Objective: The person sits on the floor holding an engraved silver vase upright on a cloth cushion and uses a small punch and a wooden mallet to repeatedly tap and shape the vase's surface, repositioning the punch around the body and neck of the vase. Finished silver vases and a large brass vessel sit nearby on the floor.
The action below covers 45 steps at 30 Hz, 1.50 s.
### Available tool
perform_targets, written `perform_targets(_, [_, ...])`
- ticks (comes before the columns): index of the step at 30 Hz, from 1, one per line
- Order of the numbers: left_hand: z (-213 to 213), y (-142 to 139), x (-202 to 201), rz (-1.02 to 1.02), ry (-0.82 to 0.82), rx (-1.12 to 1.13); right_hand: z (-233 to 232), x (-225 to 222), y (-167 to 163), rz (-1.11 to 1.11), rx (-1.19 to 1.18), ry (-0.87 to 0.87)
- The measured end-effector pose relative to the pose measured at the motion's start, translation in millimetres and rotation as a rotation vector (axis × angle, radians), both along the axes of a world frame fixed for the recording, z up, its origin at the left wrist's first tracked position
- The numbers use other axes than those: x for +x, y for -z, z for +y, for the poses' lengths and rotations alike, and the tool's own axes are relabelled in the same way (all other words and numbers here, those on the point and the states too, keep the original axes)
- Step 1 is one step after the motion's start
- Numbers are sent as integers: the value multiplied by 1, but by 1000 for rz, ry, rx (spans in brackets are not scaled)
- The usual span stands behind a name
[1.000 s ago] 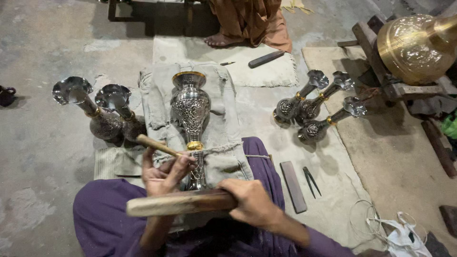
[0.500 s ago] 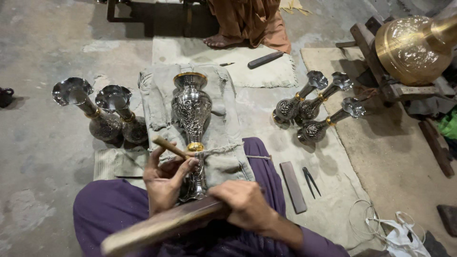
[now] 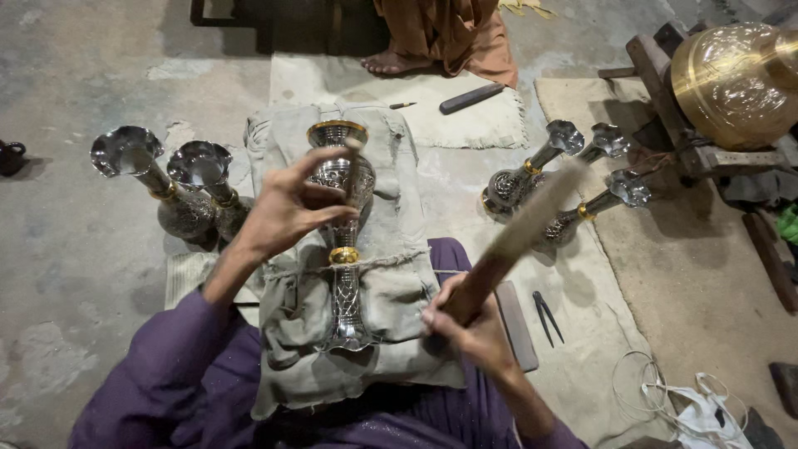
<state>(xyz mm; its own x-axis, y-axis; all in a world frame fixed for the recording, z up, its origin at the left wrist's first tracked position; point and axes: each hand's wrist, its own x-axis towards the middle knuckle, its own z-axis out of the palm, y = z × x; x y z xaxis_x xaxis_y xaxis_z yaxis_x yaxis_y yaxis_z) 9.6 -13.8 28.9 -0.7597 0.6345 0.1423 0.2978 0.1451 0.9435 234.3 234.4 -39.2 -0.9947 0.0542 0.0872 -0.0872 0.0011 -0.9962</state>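
Metal-craft workshop, floor-level. Bare concrete floor [image 3: 75, 274]; worn cloth mats [image 3: 465, 125]; engraved silver vases [image 3: 158, 179] in groups [image 3: 549, 179]; large brass vessel [image 3: 736, 83] on wooden stand [image 3: 665, 83]; dividers [image 3: 546, 314]; flat file [image 3: 515, 324]; wire coil [image 3: 644, 382].

1. A bare concrete floor [image 3: 75, 274] carries everything
2. A pale woven mat [image 3: 490, 125] lies at the top, with a dark bar [image 3: 471, 98] and a small pencil-like tool [image 3: 402, 106] on it
3. Two flared silver vases [image 3: 179, 187] stand on the left
4. Three more vases [image 3: 565, 179] lie tilted on a tan mat [image 3: 706, 274] and cloth at right
5. A flat bar [image 3: 515, 324] and dividers [image 3: 546, 316] lie nearby
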Motion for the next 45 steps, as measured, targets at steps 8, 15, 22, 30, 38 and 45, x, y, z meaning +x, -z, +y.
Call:
perform_targets(8, [15, -3, -15, 312, 201, -146, 46, -30, -28, 194, 600, 304])
perform_targets(15, [18, -11, -9, 385, 180, -229, 57, -46, -26, 169, 1201, 217])
perform_targets(22, [20, -11, -6, 397, 135, -235, 68, -58, -31, 269, 938, 380])
perform_targets(30, [20, -7, -6, 343, 132, -237, 73, -55, -49, 328, 949, 390])
perform_targets(38, [18, -12, -6, 369, 152, -237, 69, -51, -55, 278, 993, 373])
perform_targets(45, [17, -12, -8, 397, 176, -229, 67, -50, -52, 384, 912, 379])
